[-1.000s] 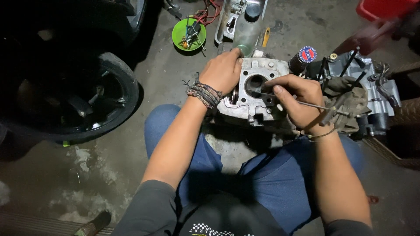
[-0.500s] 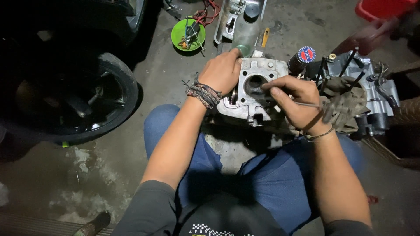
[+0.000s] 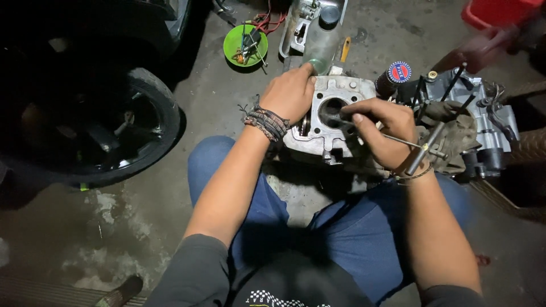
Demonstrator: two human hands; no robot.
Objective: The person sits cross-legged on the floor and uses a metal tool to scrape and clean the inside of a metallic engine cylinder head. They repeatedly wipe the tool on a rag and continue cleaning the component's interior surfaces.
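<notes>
Since a second ago my right hand [image 3: 378, 133] has edged left, tool tip now at the bore. It pinches a thin T-handle tool [image 3: 418, 145]. My left hand [image 3: 293, 94] lies flat on the cylinder [image 3: 333, 116], fingers curled over its far edge. The cylinder rests on the floor between my knees, engine case [image 3: 483, 119] just right, green bowl [image 3: 244, 45] beyond

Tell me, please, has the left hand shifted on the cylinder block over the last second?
No. The left hand rests on the top left edge of the cylinder block, just as before, below the green bowl.
</notes>
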